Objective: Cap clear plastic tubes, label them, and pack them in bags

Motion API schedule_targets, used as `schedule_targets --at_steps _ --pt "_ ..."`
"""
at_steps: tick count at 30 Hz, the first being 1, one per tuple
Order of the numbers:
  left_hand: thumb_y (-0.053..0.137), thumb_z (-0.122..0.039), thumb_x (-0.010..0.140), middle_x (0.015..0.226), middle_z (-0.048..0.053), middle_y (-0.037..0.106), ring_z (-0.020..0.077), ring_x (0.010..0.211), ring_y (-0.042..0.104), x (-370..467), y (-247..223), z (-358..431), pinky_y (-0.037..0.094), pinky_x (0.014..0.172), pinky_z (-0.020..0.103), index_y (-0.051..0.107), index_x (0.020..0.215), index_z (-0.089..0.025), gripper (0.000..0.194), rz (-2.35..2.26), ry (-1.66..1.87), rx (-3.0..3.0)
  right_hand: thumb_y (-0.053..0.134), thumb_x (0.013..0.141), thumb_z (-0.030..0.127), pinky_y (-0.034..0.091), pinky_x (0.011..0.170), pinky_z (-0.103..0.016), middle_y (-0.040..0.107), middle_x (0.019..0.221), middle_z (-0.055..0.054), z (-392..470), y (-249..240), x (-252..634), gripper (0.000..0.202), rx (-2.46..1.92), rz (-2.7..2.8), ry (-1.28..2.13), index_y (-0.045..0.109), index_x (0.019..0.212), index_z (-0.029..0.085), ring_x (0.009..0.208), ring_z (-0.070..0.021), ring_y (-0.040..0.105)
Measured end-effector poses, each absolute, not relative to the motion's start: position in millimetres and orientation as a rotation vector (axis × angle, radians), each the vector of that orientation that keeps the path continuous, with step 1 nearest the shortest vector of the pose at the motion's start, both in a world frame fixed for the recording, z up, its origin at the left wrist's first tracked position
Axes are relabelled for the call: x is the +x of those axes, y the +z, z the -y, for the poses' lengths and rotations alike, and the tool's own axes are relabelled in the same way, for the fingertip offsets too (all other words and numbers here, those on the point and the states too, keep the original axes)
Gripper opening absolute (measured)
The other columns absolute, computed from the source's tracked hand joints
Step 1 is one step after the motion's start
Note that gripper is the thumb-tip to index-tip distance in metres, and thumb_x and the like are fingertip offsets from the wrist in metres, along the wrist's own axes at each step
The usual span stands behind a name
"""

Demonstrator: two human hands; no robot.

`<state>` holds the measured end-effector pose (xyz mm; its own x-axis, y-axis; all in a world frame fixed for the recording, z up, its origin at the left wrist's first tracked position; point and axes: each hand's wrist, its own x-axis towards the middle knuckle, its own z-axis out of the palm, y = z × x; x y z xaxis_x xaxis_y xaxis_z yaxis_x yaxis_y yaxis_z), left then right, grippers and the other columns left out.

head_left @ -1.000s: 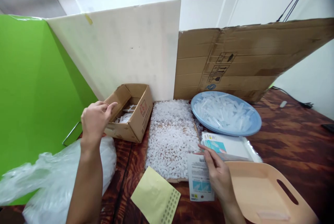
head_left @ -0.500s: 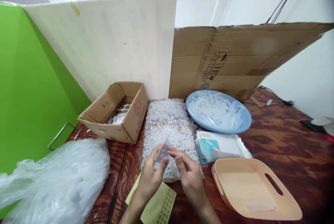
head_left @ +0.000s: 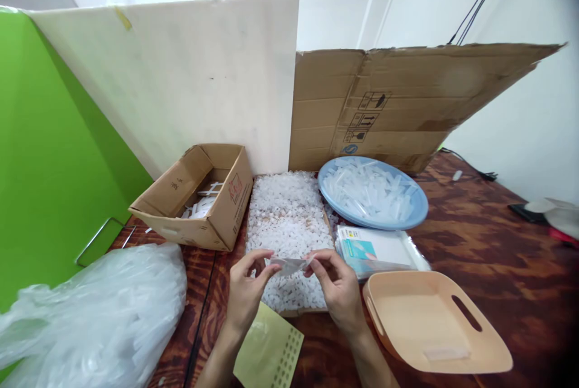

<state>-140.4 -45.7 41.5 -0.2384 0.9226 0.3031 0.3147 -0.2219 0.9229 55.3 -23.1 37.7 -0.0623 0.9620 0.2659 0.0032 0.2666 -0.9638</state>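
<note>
Between my two hands a small clear plastic bag is stretched sideways. My left hand pinches its left end, and my right hand pinches the right end. Whether anything lies inside the bag I cannot tell. Just beneath, a shallow tray of small white plastic pieces spreads away from me. A yellow sticker sheet with rows of small round dots lies on the table below my hands.
At the left stand an open cardboard box with white pieces and a large filled plastic bag. Toward the right are a blue basin of translucent strips, packaged sheets and a peach tray holding one strip. A cardboard panel rises behind.
My right hand has come to grip the bag's right end. The bag has gone from upright in my left hand to stretched level between both hands.
</note>
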Motion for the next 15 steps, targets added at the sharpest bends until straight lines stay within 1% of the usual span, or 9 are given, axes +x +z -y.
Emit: schedule_targets --at_steps 2,4,5,8,10,12,15 --pt "0.08 -0.033 0.087 0.087 0.003 0.078 0.0171 0.07 0.067 -141 36 48 0.054 0.064 0.026 0.077 0.095 -0.022 0.014 -1.512 1.544 1.423 0.065 0.099 0.031 0.057 0.073 -0.029 0.073 0.09 -0.004 26 34 55 0.01 -0.962 1.391 1.01 0.07 0.096 0.022 0.078 -0.0187 0.071" --pt "0.075 -0.029 0.091 0.095 0.004 0.08 0.0177 0.074 0.072 -142 30 51 0.058 0.065 0.027 0.078 0.097 -0.023 0.009 -1.478 1.57 1.451 0.067 0.097 0.027 0.058 0.078 -0.029 0.074 0.096 -0.005 27 29 55 0.006 -0.935 1.426 0.967 0.071 0.096 0.023 0.087 -0.02 0.072" --pt "0.071 -0.025 0.093 0.099 0.004 0.08 0.0181 0.078 0.074 -143 27 52 0.06 0.069 0.027 0.077 0.099 -0.023 0.009 -1.457 1.581 1.507 0.068 0.097 0.025 0.058 0.08 -0.03 0.074 0.098 -0.006 28 26 56 0.004 -0.926 1.444 0.943 0.072 0.096 0.024 0.092 -0.0206 0.072" --pt "0.061 -0.014 0.098 0.109 0.004 0.081 0.0197 0.098 0.077 -148 15 55 0.062 0.09 0.031 0.076 0.107 -0.024 0.02 -1.387 1.576 1.779 0.069 0.095 0.021 0.057 0.082 -0.03 0.074 0.099 -0.006 30 17 58 0.005 -0.91 1.477 0.875 0.072 0.095 0.025 0.096 -0.0212 0.071" --pt "0.063 -0.012 0.096 0.113 0.007 0.08 0.0211 0.105 0.077 -150 7 59 0.061 0.096 0.032 0.073 0.113 -0.023 0.022 -1.342 1.556 1.932 0.069 0.095 0.02 0.057 0.081 -0.03 0.074 0.099 -0.006 33 12 61 0.006 -0.908 1.492 0.855 0.073 0.093 0.025 0.096 -0.0213 0.071" --pt "0.068 -0.011 0.093 0.115 0.009 0.079 0.0222 0.106 0.077 -152 -1 64 0.062 0.095 0.032 0.071 0.113 -0.021 0.023 -1.302 1.54 2.014 0.071 0.093 0.02 0.057 0.083 -0.032 0.075 0.098 -0.007 38 7 66 0.006 -0.923 1.519 0.867 0.073 0.09 0.024 0.094 -0.0221 0.071" --pt "0.068 -0.006 0.091 0.113 0.011 0.08 0.0222 0.102 0.078 -156 -11 76 0.063 0.091 0.031 0.071 0.102 -0.02 0.018 -1.264 1.513 2.088 0.074 0.091 0.027 0.059 0.085 -0.036 0.074 0.105 -0.01 51 -1 74 0.005 -0.994 1.502 1.044 0.077 0.088 0.023 0.099 -0.0258 0.071"
